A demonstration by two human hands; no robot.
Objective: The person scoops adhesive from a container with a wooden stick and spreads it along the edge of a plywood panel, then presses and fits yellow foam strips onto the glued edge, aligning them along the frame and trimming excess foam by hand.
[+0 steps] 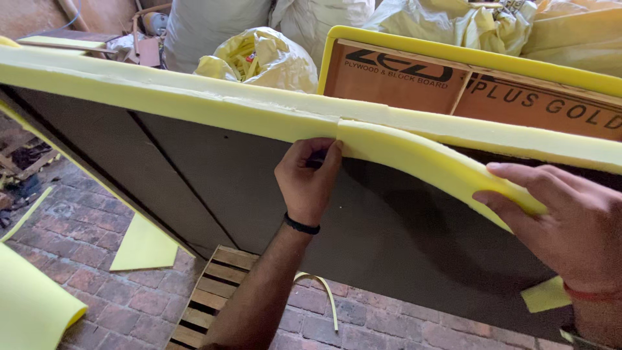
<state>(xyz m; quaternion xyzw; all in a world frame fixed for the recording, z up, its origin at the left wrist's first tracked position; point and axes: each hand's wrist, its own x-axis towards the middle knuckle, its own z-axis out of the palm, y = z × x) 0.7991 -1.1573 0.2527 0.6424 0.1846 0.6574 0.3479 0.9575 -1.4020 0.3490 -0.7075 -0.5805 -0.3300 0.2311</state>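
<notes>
A large dark board (pixel 214 175) stands on edge, its top edge covered by a band of yellow foam (pixel 162 87). A loose yellow foam strip (pixel 421 159) peels away from that edge and curves down to the right. My left hand (pixel 308 178), with a black band on the wrist, pinches the strip's end against the board's top edge at a seam. My right hand (pixel 570 223), a red thread on its wrist, holds the hanging part of the strip between thumb and fingers.
A second foam-edged plywood panel (pixel 453 81) leans behind. Sacks of yellow foam scraps (pixel 259 58) stand at the back. A wooden pallet (pixel 207 298) lies on the brick floor (pixel 84 233), with yellow foam offcuts (pixel 146 246) and a foam roll (pixel 29 304) at the left.
</notes>
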